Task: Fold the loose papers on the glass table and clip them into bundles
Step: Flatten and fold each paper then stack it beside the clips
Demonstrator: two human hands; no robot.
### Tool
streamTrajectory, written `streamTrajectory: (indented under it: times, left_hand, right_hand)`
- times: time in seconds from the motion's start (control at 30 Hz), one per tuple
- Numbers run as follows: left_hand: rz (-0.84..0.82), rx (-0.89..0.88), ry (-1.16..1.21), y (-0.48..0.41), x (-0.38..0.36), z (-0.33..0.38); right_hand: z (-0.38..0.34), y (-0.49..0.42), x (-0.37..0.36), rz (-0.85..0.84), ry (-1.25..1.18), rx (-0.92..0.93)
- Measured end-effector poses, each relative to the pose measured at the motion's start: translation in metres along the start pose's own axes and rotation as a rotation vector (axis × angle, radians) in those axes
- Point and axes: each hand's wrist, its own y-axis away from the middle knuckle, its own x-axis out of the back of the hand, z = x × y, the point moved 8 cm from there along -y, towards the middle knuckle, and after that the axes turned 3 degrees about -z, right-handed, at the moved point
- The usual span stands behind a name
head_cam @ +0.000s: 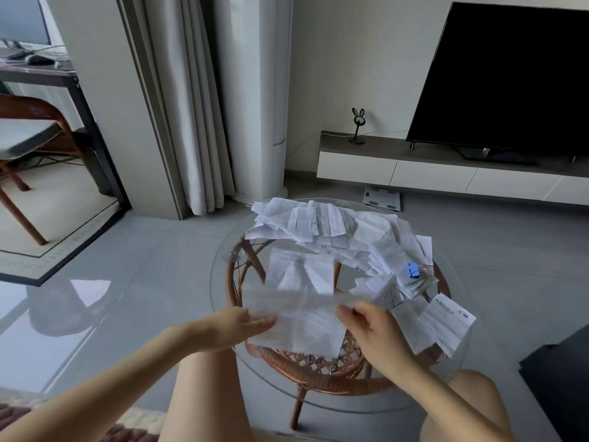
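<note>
- Looking down through the head camera, the thin white printed sheet is held between both hands, just above the near part of the round clear glass table top. Its long axis runs left to right, from one hand to the other.
- The left hand pinches the sheet's left edge, with its fingers lying along the paper. The right hand grips the right edge with curled fingers. Both hands are equally near the sheet, so neither has to reach.
- The sheet's upper strip is blurred, so I cannot tell whether a fold is begun. My judgement is that folding is the step in hand, and that it turns on bringing the two held ends together across that left-right axis.
- The loose heap of creased white paper slips lies beyond the hands on the far half of the table and trails down its right side.
- The small blue metal binder clip lies ahead and to the right, nearer the right hand. It seems to bite a thin bundle of papers.
- Under the smooth, reflective glass stands a woven brown rattan base, coarse beside the limp, light papers.
</note>
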Motion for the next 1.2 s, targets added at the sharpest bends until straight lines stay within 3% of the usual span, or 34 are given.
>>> streamTrajectory:
  times: [0.1, 0.23, 0.37, 0.47, 0.57, 0.9, 1.07, 1.2]
  left_hand:
    - [0.085, -0.027, -0.091, 0.002, 0.012, 0.013]
    - [0.228, 0.229, 0.169, -0.004, 0.012, -0.006]
    - [0.417, 0.431, 0.095, -0.004, 0.019, -0.024]
    - [0.502, 0.359, -0.066, -0.016, 0.025, -0.02]
    - [0.475, 0.321, -0.136, -0.031, 0.021, -0.015]
    - [0.458, 0.388, -0.102, -0.042, 0.005, -0.022]
    - [0.57, 0.201, -0.344, -0.04, 0.01, -0.003]
    - [0.456, 0.066, -0.306, -0.049, 0.005, 0.027]
  right_hand:
    - [0.013, -0.023, -0.002, 0.117, 0.168, -0.18]
    - [0.029, -0.041, -0.017, 0.083, 0.518, -0.405]
    - [0.022, -0.044, -0.03, 0.036, 0.661, -0.415]
    - [0.021, -0.044, -0.034, -0.002, 0.704, -0.414]
    - [0.024, -0.044, -0.033, -0.029, 0.725, -0.411]
    - [0.042, -0.056, -0.034, -0.028, 0.795, -0.373]
    - [0.044, -0.057, -0.033, -0.028, 0.793, -0.368]
    - [0.044, -0.055, -0.034, -0.022, 0.832, -0.367]
